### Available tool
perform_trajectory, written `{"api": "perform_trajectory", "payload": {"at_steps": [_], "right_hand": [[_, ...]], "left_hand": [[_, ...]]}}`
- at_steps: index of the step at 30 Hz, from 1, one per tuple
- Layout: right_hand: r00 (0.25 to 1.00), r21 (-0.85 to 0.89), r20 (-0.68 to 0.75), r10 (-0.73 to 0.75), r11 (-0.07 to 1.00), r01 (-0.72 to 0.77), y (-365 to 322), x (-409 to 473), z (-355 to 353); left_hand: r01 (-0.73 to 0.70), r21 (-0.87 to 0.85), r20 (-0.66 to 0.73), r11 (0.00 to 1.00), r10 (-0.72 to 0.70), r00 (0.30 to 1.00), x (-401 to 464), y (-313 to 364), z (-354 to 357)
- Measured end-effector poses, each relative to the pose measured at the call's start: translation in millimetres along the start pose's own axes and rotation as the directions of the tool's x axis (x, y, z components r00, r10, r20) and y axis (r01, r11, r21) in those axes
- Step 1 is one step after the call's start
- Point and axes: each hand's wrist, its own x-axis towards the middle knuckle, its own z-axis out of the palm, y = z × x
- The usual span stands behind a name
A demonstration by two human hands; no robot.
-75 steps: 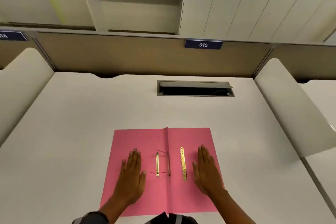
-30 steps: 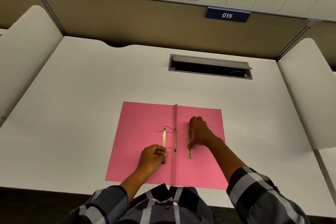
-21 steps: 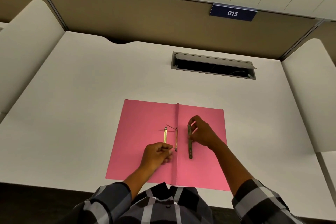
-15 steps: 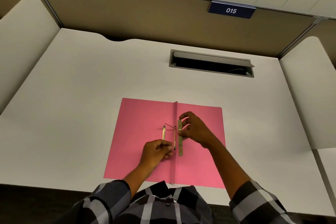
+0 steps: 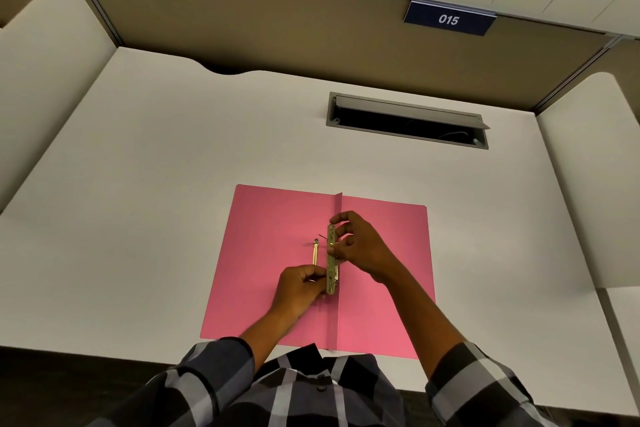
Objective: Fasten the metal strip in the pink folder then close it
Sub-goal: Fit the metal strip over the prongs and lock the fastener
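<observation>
— Metal strip (image 5: 331,258): where?
— Over the spine of the pink folder (image 5: 273,236), lengthwise along the fold, lifted off the card and held edge-up between both hands.
— Pink folder?
— Lying open and flat on the white counter (image 5: 156,184), near the front edge, both leaves spread, spine ridge standing up slightly at the far end.
— Right hand (image 5: 360,246)?
— At the far half of the strip, grip pinching it: thumb on the near face, fingertips (image 5: 337,218) curled over the top end.
— Left hand (image 5: 298,288)?
— At the near end of the strip, grip closed into a loose fist, thumb and forefinger pressed together beside the strip's lower part. Cannot tell whether pinching the strip itself or the thin prong under it.
— Anything else on the folder?
— A second brass fastener bar (image 5: 315,251) lying flat on the left leaf, just beside the spine, parallel to the held strip; thin wire prongs (image 5: 323,237) sticking up near its far end, partly blurred.
— Surroundings?
— Grey cable hatch (image 5: 408,120) set into the counter beyond the folder, lid tilted open. Brown partition (image 5: 242,21) behind, with a blue plate reading 015 (image 5: 449,19). Plaid sleeves (image 5: 485,388) at the bottom of the view.
</observation>
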Motion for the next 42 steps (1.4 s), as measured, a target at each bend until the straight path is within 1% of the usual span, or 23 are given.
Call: {"api": "perform_trajectory", "payload": {"at_steps": [7,13,17,24,29,35,42], "right_hand": [[1.000,-0.016,-0.032,0.000,1.000,0.000,-4.6,-0.7,3.7],[0.999,-0.066,-0.043,-0.014,0.998,0.012,-4.0,-1.2,5.3],[0.998,-0.075,-0.054,-0.019,0.997,0.015,-0.4,-0.6,7.6],[0.996,-0.062,-0.078,-0.035,0.998,0.031,4.6,-0.2,12.1],[0.992,-0.062,-0.116,-0.052,0.997,0.045,7.7,-0.1,15.9],[0.988,-0.063,-0.143,-0.062,0.997,0.054,8.3,-0.2,16.7],[0.985,-0.050,-0.154,-0.074,0.997,0.067,6.5,-2.5,16.2]], "left_hand": [[-0.009,-0.010,0.004,1.000,0.009,1.000,-2.2,3.8,-1.2],[-0.002,-0.015,0.006,1.000,0.002,1.000,-3.0,4.1,-0.9],[-0.004,0.004,0.012,1.000,0.004,1.000,-2.2,2.1,-2.4],[0.055,0.057,0.010,0.997,-0.055,0.998,11.9,6.0,-11.9],[0.020,0.023,-0.056,1.000,-0.019,0.998,28.8,27.8,-17.2],[-0.046,0.083,-0.025,0.995,0.048,0.999,42.0,42.8,-16.0],[-0.037,0.041,-0.025,0.998,0.038,0.999,41.9,43.5,-13.6]]}}
